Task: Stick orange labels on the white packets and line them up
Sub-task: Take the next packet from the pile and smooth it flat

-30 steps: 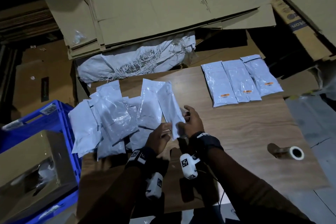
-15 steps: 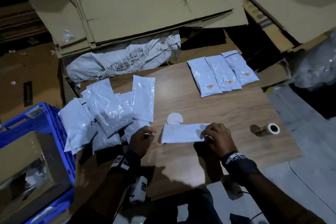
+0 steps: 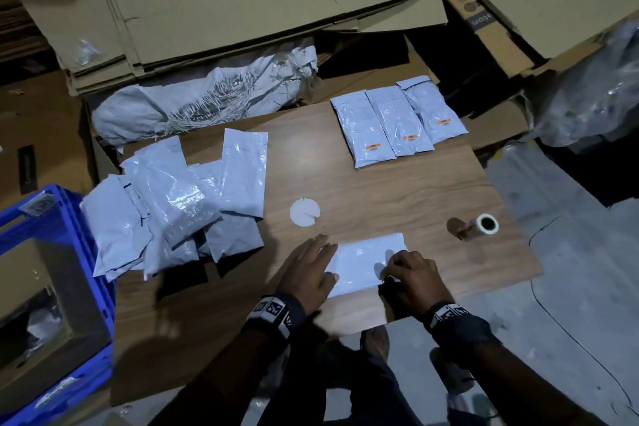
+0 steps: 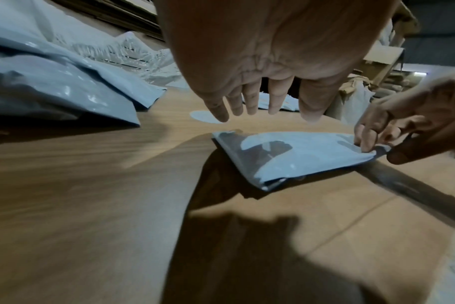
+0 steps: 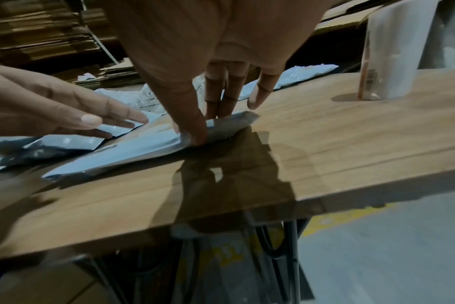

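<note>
One white packet [image 3: 363, 263] lies sideways near the table's front edge. My right hand [image 3: 387, 268] pinches its right end between thumb and fingers, and that corner [image 5: 221, 125] is lifted a little. My left hand [image 3: 323, 254] is flat with straight, spread fingers [image 4: 249, 102] over the packet's left end; I cannot tell if it touches. Three packets with orange labels [image 3: 397, 124] lie side by side at the far right. A loose pile of unlabelled packets [image 3: 173, 207] covers the table's left part.
A label roll [image 3: 484, 223] lies at the right edge of the wooden table [image 3: 380, 190]. A white round disc [image 3: 304, 213] sits mid-table. A blue crate [image 3: 69, 218] stands at the left. Flattened cardboard [image 3: 242, 0] and a grey sack [image 3: 207, 104] lie behind.
The packet came out of the pile in both hands and was laid flat near the front edge. My left hand then moved right to the packet's left end; the right still pinches its right end.
</note>
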Action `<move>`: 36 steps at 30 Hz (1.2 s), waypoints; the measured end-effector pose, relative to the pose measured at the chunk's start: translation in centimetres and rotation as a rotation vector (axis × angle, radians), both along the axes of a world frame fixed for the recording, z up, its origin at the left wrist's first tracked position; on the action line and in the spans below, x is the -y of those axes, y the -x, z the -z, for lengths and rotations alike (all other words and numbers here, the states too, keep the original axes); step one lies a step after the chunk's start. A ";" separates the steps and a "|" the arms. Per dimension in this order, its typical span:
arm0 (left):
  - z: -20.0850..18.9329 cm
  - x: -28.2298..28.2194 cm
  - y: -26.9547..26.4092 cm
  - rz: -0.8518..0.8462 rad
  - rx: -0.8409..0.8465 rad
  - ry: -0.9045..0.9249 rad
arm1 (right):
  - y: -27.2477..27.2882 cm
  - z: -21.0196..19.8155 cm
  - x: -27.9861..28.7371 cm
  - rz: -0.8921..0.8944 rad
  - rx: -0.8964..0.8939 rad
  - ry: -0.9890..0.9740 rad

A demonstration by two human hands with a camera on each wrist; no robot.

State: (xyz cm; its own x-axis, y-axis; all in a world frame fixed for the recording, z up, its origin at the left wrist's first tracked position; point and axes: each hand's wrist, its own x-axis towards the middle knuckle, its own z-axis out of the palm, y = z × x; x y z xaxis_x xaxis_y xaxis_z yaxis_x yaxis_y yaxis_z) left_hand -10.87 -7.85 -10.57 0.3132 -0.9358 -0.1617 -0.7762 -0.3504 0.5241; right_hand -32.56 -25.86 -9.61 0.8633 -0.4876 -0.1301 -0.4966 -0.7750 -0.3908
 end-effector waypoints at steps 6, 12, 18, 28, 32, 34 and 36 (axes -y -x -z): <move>0.7 1.0 3.0 0.037 0.128 -0.193 | -0.7 0.7 -0.2 -0.165 0.096 0.040; 1.3 2.7 4.6 -0.135 0.163 -0.150 | -5.9 2.6 -0.9 -0.142 0.110 0.028; 3.7 3.0 5.0 -0.185 0.221 -0.163 | -6.6 5.3 -1.2 -0.127 -0.089 0.142; 3.3 2.9 5.6 -0.173 0.320 -0.111 | -6.7 6.2 -0.7 -0.154 -0.118 0.120; 3.2 2.8 4.9 -0.145 0.281 -0.124 | -6.1 5.6 -0.1 -0.159 -0.111 0.084; 3.1 2.6 4.6 -0.135 0.262 -0.145 | -5.3 5.2 0.7 -0.150 -0.135 0.055; 2.9 2.5 4.0 -0.116 0.250 -0.185 | -4.2 5.4 1.8 -0.157 -0.163 0.036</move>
State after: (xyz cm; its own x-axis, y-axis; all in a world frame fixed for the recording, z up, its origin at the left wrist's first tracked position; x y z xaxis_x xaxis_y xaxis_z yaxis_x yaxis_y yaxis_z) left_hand -14.83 -10.35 -13.44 0.4678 -0.8533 -0.2303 -0.8220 -0.5158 0.2415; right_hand -28.36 -27.67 -14.98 0.8980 -0.3558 -0.2588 -0.4230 -0.8599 -0.2857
